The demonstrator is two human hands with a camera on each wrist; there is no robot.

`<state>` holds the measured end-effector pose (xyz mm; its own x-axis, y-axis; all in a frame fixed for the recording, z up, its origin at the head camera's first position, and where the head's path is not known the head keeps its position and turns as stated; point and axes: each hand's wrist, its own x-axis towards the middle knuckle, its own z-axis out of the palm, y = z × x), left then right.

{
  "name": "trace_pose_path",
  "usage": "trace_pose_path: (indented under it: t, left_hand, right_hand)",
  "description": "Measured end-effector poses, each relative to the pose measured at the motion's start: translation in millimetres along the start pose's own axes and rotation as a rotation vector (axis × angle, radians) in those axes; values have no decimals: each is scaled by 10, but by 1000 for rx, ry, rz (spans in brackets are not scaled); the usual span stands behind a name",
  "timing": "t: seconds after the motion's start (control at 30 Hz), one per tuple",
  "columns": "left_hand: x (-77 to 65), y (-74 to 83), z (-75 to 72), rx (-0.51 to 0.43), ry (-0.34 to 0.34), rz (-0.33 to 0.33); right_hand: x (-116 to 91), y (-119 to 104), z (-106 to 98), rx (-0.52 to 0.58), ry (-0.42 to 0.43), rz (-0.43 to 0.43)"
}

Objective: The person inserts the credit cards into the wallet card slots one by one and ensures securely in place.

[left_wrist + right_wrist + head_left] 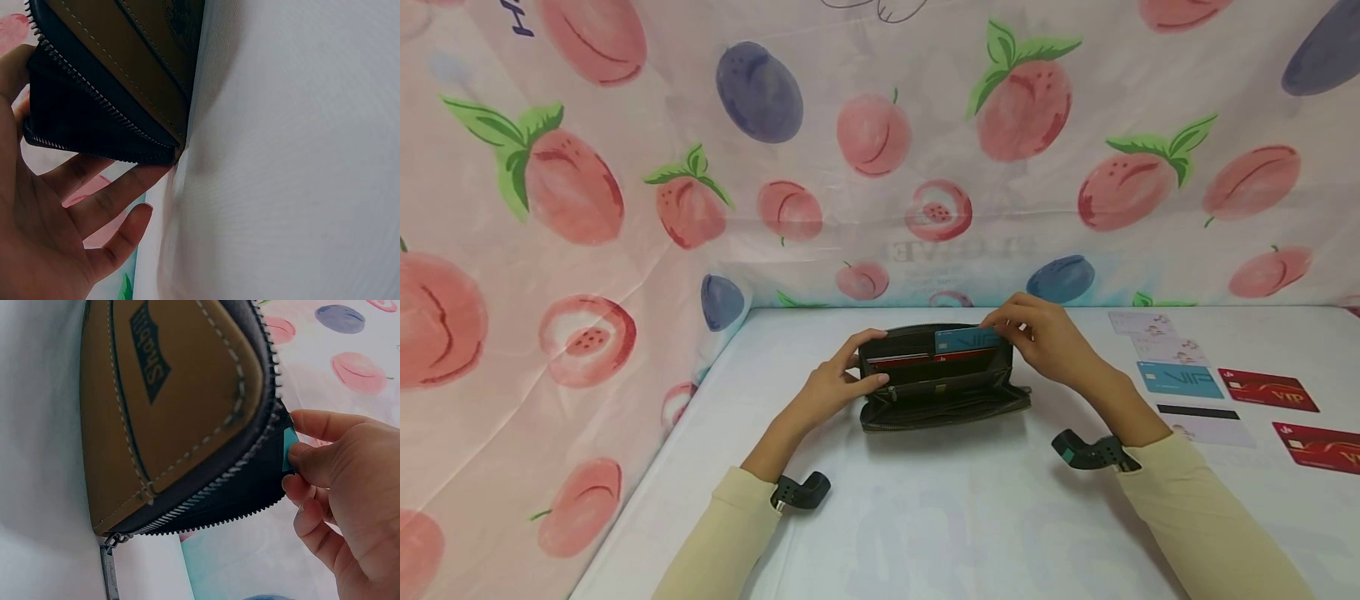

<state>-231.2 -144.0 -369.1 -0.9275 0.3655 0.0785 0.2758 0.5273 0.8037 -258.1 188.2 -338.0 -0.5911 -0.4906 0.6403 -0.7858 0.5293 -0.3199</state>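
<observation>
A dark zip-around wallet (947, 387) stands unzipped on the white table, its inner pockets facing up. My left hand (838, 379) grips its left end, with the thumb on the inner divider and fingers behind the back panel. At the upper right corner, my right hand (1041, 337) pinches the edge of a blue VIP card (966, 338), which sits partly in a back slot. Red cards (904, 361) show just below in the slots. The right wrist view shows the wallet's brown outer face (169, 394) and a zipper pull (109, 572) hanging at its corner.
To the right lie another blue VIP card (1180, 380), two red VIP cards (1268, 390), and several pale cards (1168, 348), one with a black stripe. A fruit-print cloth (880, 208) rises behind the table and along its left side.
</observation>
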Motion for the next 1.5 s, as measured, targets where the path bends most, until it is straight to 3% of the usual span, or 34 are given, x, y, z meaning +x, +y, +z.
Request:
trace_pose_path:
  t: [1.5]
  left_hand:
    - [9, -14, 2, -4, 2, 0]
  right_hand:
    - [2, -46, 20, -58, -26, -37]
